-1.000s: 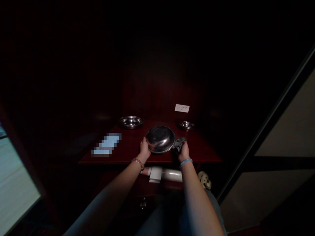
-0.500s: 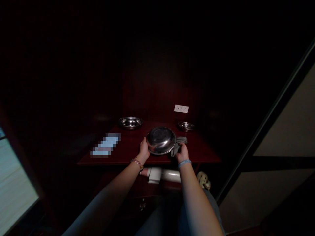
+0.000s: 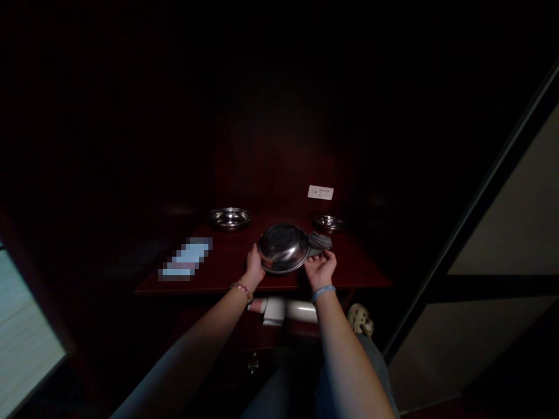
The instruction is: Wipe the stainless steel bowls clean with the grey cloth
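A round stainless steel bowl [image 3: 283, 247] is held above the front of the dark red desktop, its underside facing me. My left hand [image 3: 255, 266] grips the bowl's left rim. On the other side, my right hand [image 3: 321, 269] is turned palm up, fingers curled around a grey cloth [image 3: 319, 241] that lies against the bowl's right rim. Part of the cloth is hidden behind the bowl and fingers.
A larger steel bowl [image 3: 230, 218] stands at the back left of the desktop [image 3: 227, 262], a smaller one [image 3: 329, 223] at the back right. A blurred-out pale rectangle [image 3: 187, 259] lies left. The wall has a white socket [image 3: 320, 192].
My right hand has rolled from knuckles up to palm up, and the cloth has shifted upward along the bowl's right rim. The left hand keeps its grip.
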Available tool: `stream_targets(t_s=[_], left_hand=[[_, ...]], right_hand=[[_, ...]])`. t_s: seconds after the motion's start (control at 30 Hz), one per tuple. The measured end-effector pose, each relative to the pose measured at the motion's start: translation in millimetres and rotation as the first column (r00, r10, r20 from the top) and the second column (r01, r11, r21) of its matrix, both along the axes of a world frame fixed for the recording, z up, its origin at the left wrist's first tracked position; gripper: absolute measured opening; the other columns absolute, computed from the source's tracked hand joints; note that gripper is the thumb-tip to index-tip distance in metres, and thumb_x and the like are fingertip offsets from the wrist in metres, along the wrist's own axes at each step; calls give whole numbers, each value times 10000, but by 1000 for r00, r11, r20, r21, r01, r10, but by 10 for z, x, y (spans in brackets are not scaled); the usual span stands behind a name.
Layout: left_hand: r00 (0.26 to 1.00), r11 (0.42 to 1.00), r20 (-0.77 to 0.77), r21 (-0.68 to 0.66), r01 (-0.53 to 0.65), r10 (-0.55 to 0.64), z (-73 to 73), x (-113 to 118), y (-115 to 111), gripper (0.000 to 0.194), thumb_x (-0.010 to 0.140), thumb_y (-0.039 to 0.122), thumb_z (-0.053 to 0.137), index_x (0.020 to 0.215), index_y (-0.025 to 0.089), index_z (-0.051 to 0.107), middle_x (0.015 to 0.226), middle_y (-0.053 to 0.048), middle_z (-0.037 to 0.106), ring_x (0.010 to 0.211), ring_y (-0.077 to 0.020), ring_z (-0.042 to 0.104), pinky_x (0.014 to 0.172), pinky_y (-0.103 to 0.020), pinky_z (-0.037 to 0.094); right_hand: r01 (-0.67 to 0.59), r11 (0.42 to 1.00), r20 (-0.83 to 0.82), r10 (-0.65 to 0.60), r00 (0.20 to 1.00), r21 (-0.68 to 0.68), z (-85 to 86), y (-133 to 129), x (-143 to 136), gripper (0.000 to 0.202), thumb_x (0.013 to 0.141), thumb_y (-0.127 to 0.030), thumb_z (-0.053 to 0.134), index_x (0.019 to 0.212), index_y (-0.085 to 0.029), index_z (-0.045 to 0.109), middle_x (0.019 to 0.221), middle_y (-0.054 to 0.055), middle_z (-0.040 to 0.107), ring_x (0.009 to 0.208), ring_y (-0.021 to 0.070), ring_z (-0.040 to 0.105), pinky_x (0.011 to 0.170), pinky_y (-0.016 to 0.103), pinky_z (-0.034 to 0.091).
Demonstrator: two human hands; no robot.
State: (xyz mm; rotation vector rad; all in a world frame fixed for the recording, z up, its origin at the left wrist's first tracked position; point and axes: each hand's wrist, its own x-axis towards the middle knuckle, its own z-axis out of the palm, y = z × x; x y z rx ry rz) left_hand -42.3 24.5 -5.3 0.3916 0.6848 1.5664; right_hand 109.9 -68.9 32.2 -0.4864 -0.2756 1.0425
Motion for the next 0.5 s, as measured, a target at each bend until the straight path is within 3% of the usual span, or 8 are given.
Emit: stream_targets(t_s=[0.1, 0.2, 0.4, 0.5], left_hand=[[1000, 1000, -5, 20, -9, 9, 8, 3, -11, 240, 960, 229, 527, 814, 142, 697, 821, -49, 745, 749, -147, 667, 763, -251, 530], [999, 999, -30, 50, -23, 24, 16, 11, -30, 208, 943, 241, 558, 832, 143, 704, 812, -47, 749, 768, -157, 674, 792, -267, 534], [997, 990, -62, 133, -39, 48, 23, 34, -59, 172, 928, 202, 571, 856, 143, 716, 846, -50, 758, 818, -152, 682, 873, -273, 516], [996, 991, -74, 127, -39, 49, 21, 38, -59, 157, 915, 216, 593, 851, 141, 715, 840, -46, 757, 826, -154, 682, 890, -279, 511]], right_hand=[[-81, 997, -63, 81, 995, 12, 47, -92, -43, 276, 856, -450, 404, 867, -251, 594, 794, 9, 697, 775, 166, 685, 788, 353, 593], [-82, 996, -30, 81, 996, -39, 83, -153, -74, 328, 872, -505, 449, 951, -256, 647, 849, 5, 737, 809, 181, 697, 794, 362, 588], [-39, 997, 54, 43, 998, -67, 113, -102, -141, 270, 861, -431, 599, 1004, -227, 703, 885, -23, 764, 812, 151, 693, 817, 295, 567], [50, 997, 122, -42, 992, -58, 78, -36, -146, 244, 837, -376, 655, 1022, -222, 700, 924, -29, 772, 887, 139, 693, 856, 273, 553]])
